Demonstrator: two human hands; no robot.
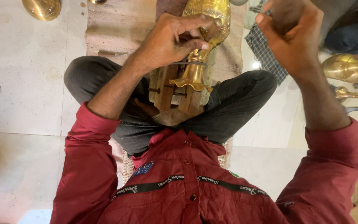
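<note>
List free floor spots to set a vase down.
Bare tile left of the mat, below the brass bowl. Small patch by the right knee. Crowded: right side with brass vases and checked cloth.

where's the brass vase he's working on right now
In the head view, the brass vase lies top centre on a wooden cradle across the person's crossed legs, with the left hand pressed on its neck.
</note>
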